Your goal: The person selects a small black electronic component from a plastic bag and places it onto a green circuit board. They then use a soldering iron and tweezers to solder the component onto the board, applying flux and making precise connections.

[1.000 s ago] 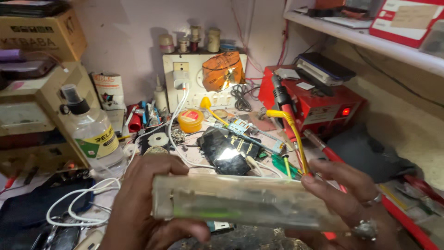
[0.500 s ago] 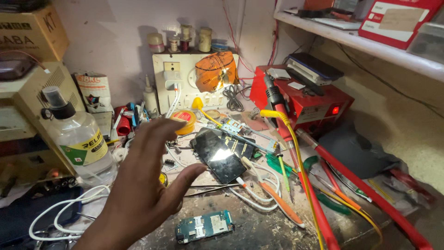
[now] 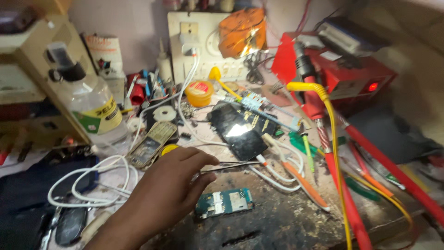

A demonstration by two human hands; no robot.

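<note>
Cluttered bench [image 3: 296, 227], dark and scorched at the front edge, is standing against a pale wall [image 3: 138, 18] in the head view. A white socket board [image 3: 199, 41], a red power unit [image 3: 351, 74] with a lit lamp and a clear bottle [image 3: 95, 109] are lining the back. The left hand [image 3: 171, 185] is hovering low over the bench, fingers [image 3: 199, 159] loosely spread and gripping nothing, fingertips near thin tweezers [image 3: 231, 165]. A teal circuit board [image 3: 224, 202] is lying just beside the hand, apart from it. White cables [image 3: 88, 180] are coiling at left. The right hand is not showing.

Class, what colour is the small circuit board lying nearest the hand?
Blue-green, with silver parts; circuit board, head view.
</note>
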